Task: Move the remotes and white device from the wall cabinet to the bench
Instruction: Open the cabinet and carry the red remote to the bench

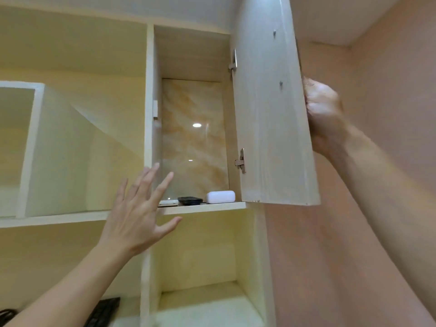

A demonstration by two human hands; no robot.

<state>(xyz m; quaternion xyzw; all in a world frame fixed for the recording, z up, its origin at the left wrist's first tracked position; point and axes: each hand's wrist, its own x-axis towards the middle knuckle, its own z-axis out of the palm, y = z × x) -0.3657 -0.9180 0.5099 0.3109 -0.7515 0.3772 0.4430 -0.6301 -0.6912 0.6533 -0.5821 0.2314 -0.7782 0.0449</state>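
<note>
Your right hand (323, 112) is at 2 o'clock in the view, fingers curled round the free edge of the cabinet door (271, 114). It grips that edge; the fingertips are hidden behind the panel. The door stands swung wide open, with two metal hinges (241, 160) showing on its inner side.

Your left hand (136, 215) is at 7 o'clock from view centre, back of the hand to the camera. The fingers are straight and spread wide, and it holds nothing. The fingertips sit in front of the left edge of the wall cabinet (149, 90); I can't tell whether they touch it.

All three task items are on the cabinet shelf (205, 207), in a row at its front edge:
- white device (220, 197): rounded case, lying flat, nearest the door.
- black remote (190, 200): at 9 o'clock of the white device, just beside it.
- light remote (168, 202): at 9 o'clock of the black one, flat, partly hidden by your left fingers.

Your left fingertips are near the light remote, not on it.

A glossy marble-pattern back panel (193, 138) sits behind the items. A black keyboard (103, 312) is at 7 o'clock, low in the view. A pink wall (377, 67) is at 3 o'clock.
</note>
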